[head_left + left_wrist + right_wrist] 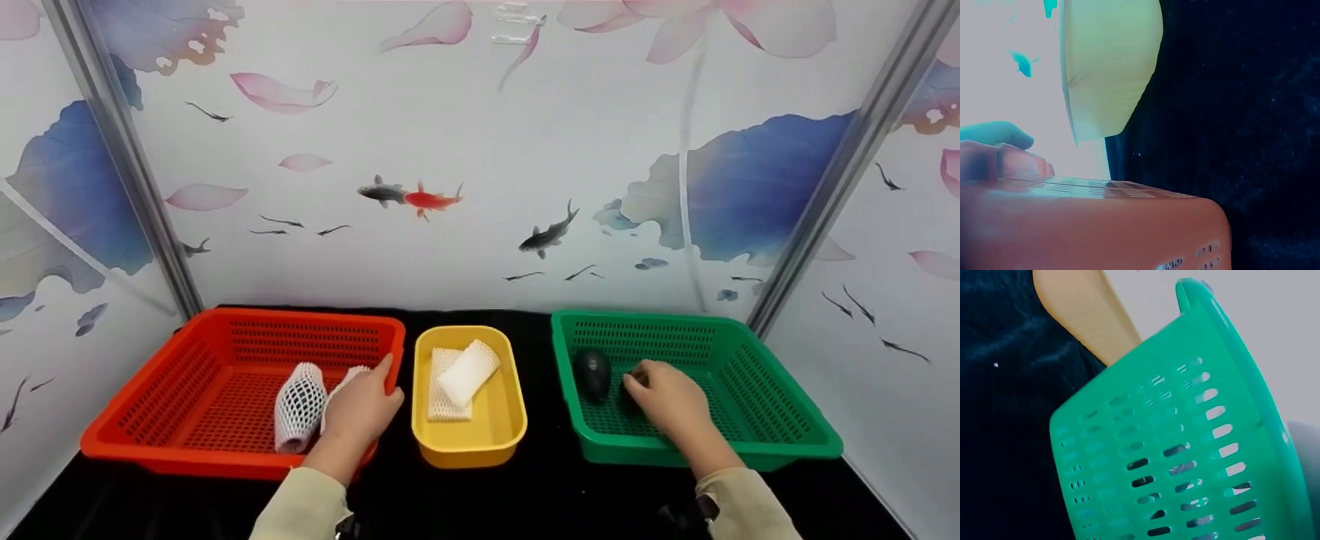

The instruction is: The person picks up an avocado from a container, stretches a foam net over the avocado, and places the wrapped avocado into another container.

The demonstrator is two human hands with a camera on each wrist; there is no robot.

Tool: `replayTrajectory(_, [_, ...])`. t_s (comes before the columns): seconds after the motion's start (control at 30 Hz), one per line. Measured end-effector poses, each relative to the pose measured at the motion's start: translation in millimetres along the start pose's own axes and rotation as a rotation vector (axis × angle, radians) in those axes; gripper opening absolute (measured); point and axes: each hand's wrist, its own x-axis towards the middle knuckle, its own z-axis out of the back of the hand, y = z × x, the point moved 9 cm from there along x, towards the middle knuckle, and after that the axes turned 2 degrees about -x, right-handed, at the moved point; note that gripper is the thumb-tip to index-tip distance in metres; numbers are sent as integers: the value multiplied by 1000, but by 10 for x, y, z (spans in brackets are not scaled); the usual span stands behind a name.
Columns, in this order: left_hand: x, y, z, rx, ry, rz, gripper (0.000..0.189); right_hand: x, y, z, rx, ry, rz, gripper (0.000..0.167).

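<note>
My left hand [360, 409] is at the right end of the red basket [150, 405], over a white foam net sleeve [352, 373] that it mostly covers. Its index finger points forward along the rim; the other fingers are hidden. Beside it lies a dark, rounded item in a white foam net [300, 405]. In the green basket [787, 442], my right hand [675, 401] reaches down with curled fingers and thumb round a dark oval fruit [628, 399], mostly hidden by the hand. Another dark oval fruit [592, 373] lies to its left.
Between the baskets stands a yellow bin [495, 431] with foam net sleeves [469, 373] in it. All three containers stand on a black cloth [555, 495]. Behind them rises a printed wall [450, 262], with metal posts [840, 172] at the corners.
</note>
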Motion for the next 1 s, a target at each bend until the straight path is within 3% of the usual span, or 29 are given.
replayTrajectory(0.4, [-31, 16, -46, -52, 24, 13, 61, 93, -184, -87, 102, 64, -66, 35])
replayTrajectory(0.57, [-26, 15, -29, -58, 17, 13, 61, 108, -188, -88, 78, 72, -53, 47])
replayTrajectory(0.73, [-17, 21, -16, -44, 0, 10, 61, 115, -208, -178, 47, 151, -65, 59])
replayTrajectory(1.0, [6, 38, -12, -47, 5, 9, 61, 113, -181, -278, 23, 212, -65, 65])
